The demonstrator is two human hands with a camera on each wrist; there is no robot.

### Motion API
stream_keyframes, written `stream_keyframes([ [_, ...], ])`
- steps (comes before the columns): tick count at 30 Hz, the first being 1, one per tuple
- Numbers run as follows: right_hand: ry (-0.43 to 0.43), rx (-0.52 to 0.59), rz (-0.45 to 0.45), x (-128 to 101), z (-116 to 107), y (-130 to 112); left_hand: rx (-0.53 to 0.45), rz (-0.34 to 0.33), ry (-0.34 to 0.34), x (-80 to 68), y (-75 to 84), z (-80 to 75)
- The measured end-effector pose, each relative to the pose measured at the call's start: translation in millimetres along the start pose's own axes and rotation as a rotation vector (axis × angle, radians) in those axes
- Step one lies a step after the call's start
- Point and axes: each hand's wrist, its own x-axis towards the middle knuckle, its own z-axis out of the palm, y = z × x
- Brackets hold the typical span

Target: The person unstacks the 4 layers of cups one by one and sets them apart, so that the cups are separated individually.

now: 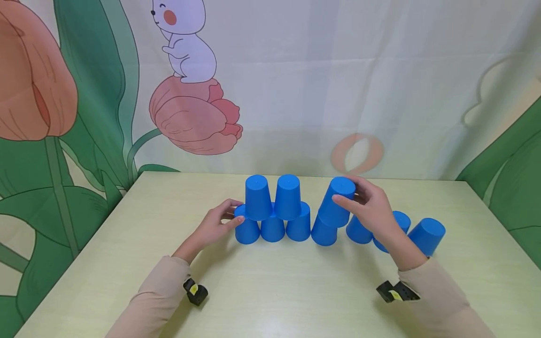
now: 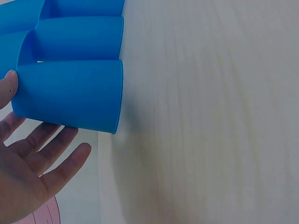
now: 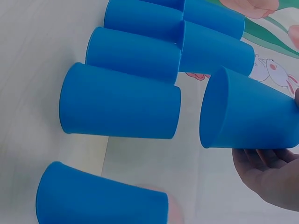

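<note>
Blue cup (image 1: 336, 202) in right hand (image 1: 372, 206)

The right hand (image 3: 268, 175) holds a tilted blue cup (image 3: 245, 112) beside upturned cups (image 3: 126, 100).

On the desk (image 1: 127, 244) a row of upturned cups (image 1: 272, 229) is set, two more cups (image 1: 272, 197) stacked on it. To the right, a tilted cup (image 1: 336, 202) is held above another cup (image 1: 324, 231) by the right hand (image 1: 372, 206); the left hand (image 1: 215, 225) is laid against the row's left end.
</note>
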Motion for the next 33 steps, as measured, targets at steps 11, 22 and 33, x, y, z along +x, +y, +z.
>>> stream_keyframes([
  [11, 0.033, -0.042, 0.016, -14.5, -13.5, 1.7, -0.004, -0.006, 0.001, 0.4, -1.0, 1.0],
  [22, 0.052, -0.067, 0.007, -27.7, -25.0, 7.2, -0.010, -0.020, -0.004, 0.0, 1.7, -0.8],
  [33, 0.091, -0.073, 0.037, -37.1, -34.8, 22.0, -0.010, -0.014, -0.002, 0.0, 0.1, 0.5],
])
